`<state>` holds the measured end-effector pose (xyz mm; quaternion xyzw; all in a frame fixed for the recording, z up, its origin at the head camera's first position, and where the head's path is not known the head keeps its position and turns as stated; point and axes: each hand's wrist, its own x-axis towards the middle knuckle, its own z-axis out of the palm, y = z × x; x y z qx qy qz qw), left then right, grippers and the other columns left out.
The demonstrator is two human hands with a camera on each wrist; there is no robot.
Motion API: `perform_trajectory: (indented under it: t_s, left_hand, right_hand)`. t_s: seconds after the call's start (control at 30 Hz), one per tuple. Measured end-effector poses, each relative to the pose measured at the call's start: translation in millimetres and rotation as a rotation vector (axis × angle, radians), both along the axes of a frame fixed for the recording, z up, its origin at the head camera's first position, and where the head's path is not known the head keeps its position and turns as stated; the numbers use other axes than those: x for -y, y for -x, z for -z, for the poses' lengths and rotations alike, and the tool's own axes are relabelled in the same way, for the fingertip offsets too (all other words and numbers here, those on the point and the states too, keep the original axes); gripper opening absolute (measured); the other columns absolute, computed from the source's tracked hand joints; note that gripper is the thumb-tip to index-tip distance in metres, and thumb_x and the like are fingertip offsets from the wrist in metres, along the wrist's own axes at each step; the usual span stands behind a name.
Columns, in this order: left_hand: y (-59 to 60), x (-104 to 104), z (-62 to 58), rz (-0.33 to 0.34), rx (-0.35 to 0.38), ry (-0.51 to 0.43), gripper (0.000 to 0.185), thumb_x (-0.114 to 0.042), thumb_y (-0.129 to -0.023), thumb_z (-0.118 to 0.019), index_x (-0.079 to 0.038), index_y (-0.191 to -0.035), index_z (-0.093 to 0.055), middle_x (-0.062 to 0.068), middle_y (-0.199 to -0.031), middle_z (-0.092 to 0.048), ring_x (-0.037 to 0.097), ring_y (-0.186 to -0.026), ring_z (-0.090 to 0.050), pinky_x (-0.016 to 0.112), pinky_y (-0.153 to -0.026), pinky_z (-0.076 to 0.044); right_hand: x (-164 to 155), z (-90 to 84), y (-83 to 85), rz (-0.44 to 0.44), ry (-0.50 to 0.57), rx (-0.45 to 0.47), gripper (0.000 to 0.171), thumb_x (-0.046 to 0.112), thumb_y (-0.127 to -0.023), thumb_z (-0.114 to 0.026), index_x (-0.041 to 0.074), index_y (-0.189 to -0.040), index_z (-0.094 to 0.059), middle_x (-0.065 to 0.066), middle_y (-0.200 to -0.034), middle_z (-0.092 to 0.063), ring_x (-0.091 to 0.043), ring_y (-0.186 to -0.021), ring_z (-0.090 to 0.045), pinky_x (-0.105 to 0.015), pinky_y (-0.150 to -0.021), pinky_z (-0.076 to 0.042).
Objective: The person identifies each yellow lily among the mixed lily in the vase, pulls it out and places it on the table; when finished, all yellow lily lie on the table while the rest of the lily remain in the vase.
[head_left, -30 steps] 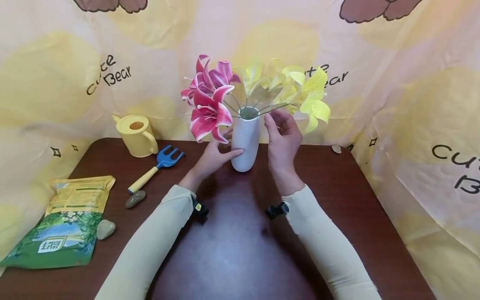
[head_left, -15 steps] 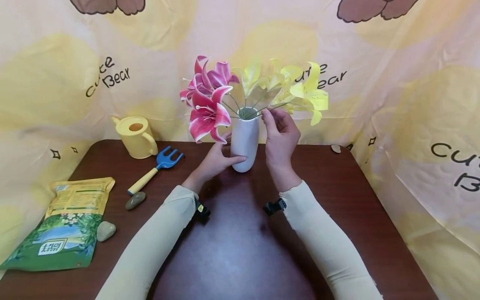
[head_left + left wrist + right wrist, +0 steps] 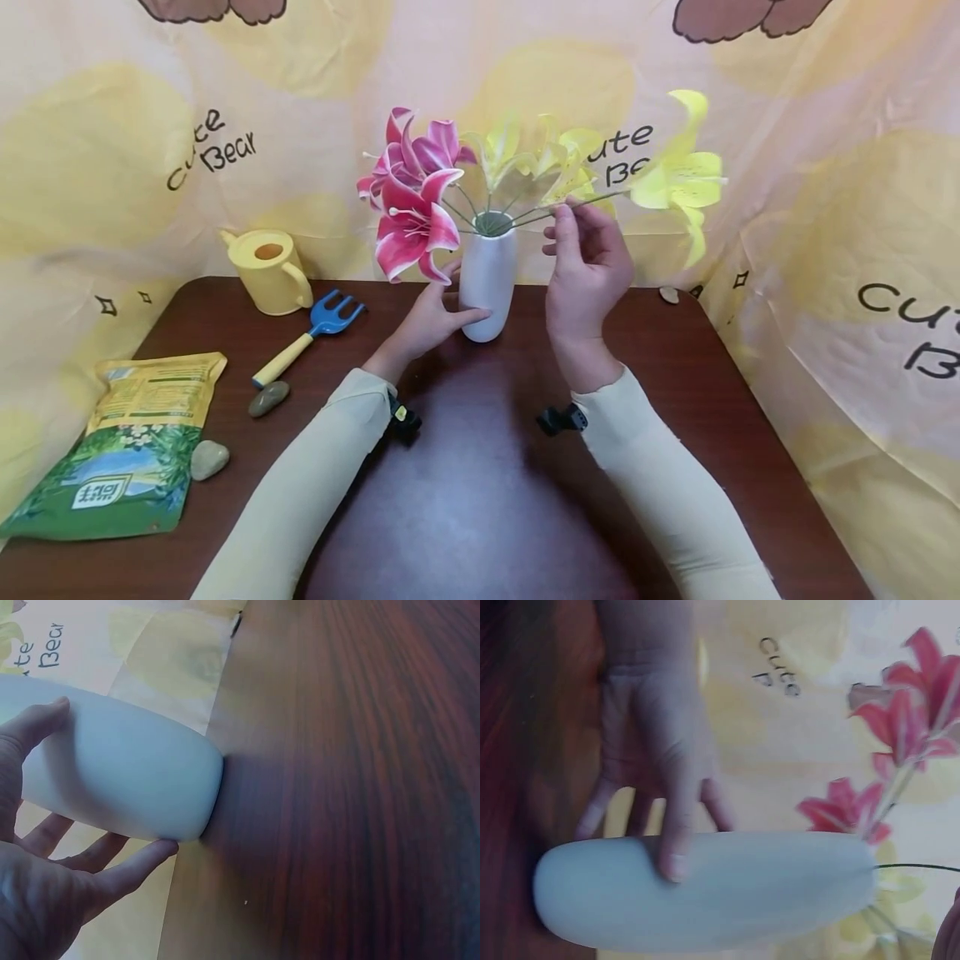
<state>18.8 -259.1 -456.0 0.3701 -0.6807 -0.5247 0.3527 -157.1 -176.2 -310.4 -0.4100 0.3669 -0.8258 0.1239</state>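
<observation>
A white vase (image 3: pixel 487 279) stands on the brown table (image 3: pixel 480 508) with pink lilies (image 3: pixel 411 204) and yellow lilies (image 3: pixel 525 158) in it. My left hand (image 3: pixel 442 304) grips the vase low down, thumb in front and fingers behind; the left wrist view shows the hand (image 3: pixel 45 885) round the vase (image 3: pixel 127 787). My right hand (image 3: pixel 567 218) pinches the thin green stem of one yellow lily (image 3: pixel 678 179), whose bloom stands out to the right of the bunch. The right wrist view shows the vase (image 3: pixel 705 889), the left hand (image 3: pixel 656 772) and pink lilies (image 3: pixel 907 712).
A yellow watering can (image 3: pixel 268 268) and a blue hand rake (image 3: pixel 311 333) lie at the back left. A green bag (image 3: pixel 127 454) and two stones (image 3: pixel 268 397) (image 3: pixel 210 458) sit at the left edge. Another stone (image 3: pixel 670 294) lies back right. A printed cloth (image 3: pixel 825 250) surrounds the table.
My right hand has moved right and slightly up with the yellow lily's stem, drawing its bloom away from the bunch. The left hand stays on the vase.
</observation>
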Motion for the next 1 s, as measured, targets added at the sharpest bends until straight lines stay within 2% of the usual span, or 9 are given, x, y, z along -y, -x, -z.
perform_trajectory:
  t_s: [0.13, 0.23, 0.37, 0.47, 0.6, 0.77, 0.87, 1.0]
  left_hand:
    - [-2.9, 1, -0.4, -0.008, 0.011, 0.008, 0.095, -0.034, -0.096, -0.092, -0.038, -0.172, -0.036, 0.007, -0.164, -0.052, 0.036, -0.147, -0.060, 0.063, -0.123, -0.054]
    - [-4.4, 2, -0.3, -0.013, 0.008, 0.012, 0.095, -0.033, -0.096, -0.092, -0.040, -0.172, -0.036, 0.006, -0.166, -0.050, 0.037, -0.148, -0.057, 0.064, -0.123, -0.053]
    - [-6.0, 3, -0.6, -0.013, -0.009, 0.015, 0.095, -0.031, -0.096, -0.092, -0.040, -0.172, -0.036, 0.007, -0.167, -0.048, 0.040, -0.149, -0.055, 0.065, -0.124, -0.052]
    - [-7.2, 3, -0.6, -0.008, -0.026, 0.027, 0.093, -0.028, -0.097, -0.091, -0.038, -0.172, -0.036, 0.009, -0.167, -0.049, 0.043, -0.149, -0.054, 0.066, -0.125, -0.050]
    - [-9.1, 3, -0.1, -0.007, -0.044, 0.041, 0.092, -0.024, -0.098, -0.090, -0.034, -0.172, -0.037, 0.011, -0.167, -0.050, 0.044, -0.149, -0.054, 0.067, -0.125, -0.049]
    - [-10.5, 1, 2.0, -0.023, -0.036, 0.046, 0.093, -0.026, -0.097, -0.091, -0.033, -0.173, -0.037, 0.012, -0.165, -0.051, 0.044, -0.147, -0.055, 0.068, -0.122, -0.051]
    - [-9.5, 0, 3.2, -0.034, -0.037, 0.041, 0.093, -0.027, -0.097, -0.091, -0.033, -0.172, -0.037, 0.011, -0.165, -0.051, 0.044, -0.147, -0.057, 0.068, -0.122, -0.052]
    - [-7.4, 0, 3.4, -0.038, -0.074, 0.032, 0.091, -0.022, -0.096, -0.091, -0.031, -0.169, -0.037, 0.011, -0.168, -0.050, 0.044, -0.147, -0.057, 0.068, -0.124, -0.050]
  right_hand:
    - [-15, -18.5, 8.4, -0.012, 0.057, 0.050, 0.005, -0.003, -0.099, -0.081, -0.001, -0.103, -0.082, -0.006, -0.090, -0.084, -0.018, -0.072, -0.076, -0.029, -0.064, -0.065]
    - [-26, -31.6, 21.6, -0.016, 0.071, 0.072, 0.006, -0.005, -0.098, -0.080, -0.002, -0.104, -0.081, -0.009, -0.089, -0.083, -0.021, -0.074, -0.076, -0.030, -0.065, -0.066]
    - [-36, -40.9, 50.1, -0.029, 0.034, 0.069, 0.006, -0.004, -0.098, -0.081, -0.003, -0.104, -0.081, -0.014, -0.088, -0.081, -0.024, -0.078, -0.077, -0.031, -0.071, -0.068]
    - [-40, -39.1, 77.7, -0.087, -0.054, 0.079, 0.010, -0.002, -0.097, -0.083, -0.005, -0.106, -0.080, -0.015, -0.087, -0.079, -0.025, -0.077, -0.076, -0.031, -0.072, -0.069]
    - [-39, -24.6, 116.2, -0.239, -0.265, 0.094, 0.017, -0.005, -0.097, -0.081, -0.004, -0.114, -0.079, -0.012, -0.083, -0.076, -0.021, -0.068, -0.076, -0.029, -0.066, -0.069]
    - [-32, 13.5, 159.9, -0.426, -0.604, -0.010, 0.022, -0.004, -0.102, -0.076, 0.008, -0.120, -0.077, -0.002, -0.085, -0.079, -0.015, -0.068, -0.078, -0.025, -0.065, -0.068]
    - [-28, 41.6, 180.7, -0.474, -0.784, -0.151, 0.024, -0.002, -0.106, -0.072, 0.011, -0.125, -0.072, 0.005, -0.089, -0.080, -0.011, -0.074, -0.080, -0.024, -0.070, -0.069]
    - [-25, 72.6, 192.5, -0.526, -0.979, -0.344, 0.030, 0.002, -0.110, -0.067, 0.000, -0.140, -0.064, 0.012, -0.092, -0.078, -0.007, -0.082, -0.078, -0.025, -0.078, -0.070]
